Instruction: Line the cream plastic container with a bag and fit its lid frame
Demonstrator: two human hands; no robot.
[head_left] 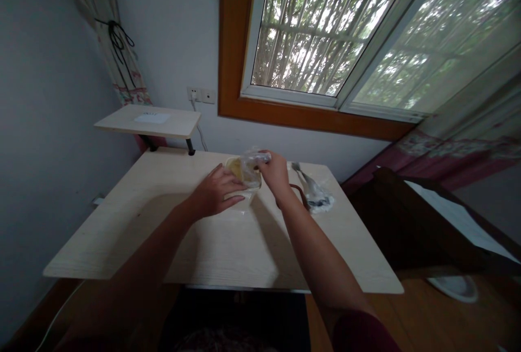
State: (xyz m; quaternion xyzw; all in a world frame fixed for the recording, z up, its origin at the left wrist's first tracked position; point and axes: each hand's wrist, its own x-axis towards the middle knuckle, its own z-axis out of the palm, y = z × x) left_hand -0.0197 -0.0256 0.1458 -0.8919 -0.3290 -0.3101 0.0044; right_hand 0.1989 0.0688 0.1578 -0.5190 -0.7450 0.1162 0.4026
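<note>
Clear plastic (249, 164) pinched in right hand (274, 173), left hand (213, 192) spread against basket (245, 200)

I am in what looks like a room at home, at a pale wooden desk (366, 265) with a small raised shelf (179, 121). Flower-bordered curtains (480, 143), one tied back with black cord (116, 34), a wood-trimmed window (317, 32), wall sockets (201, 95) and a brown floor (411, 319) surround me, all domestic.
</note>
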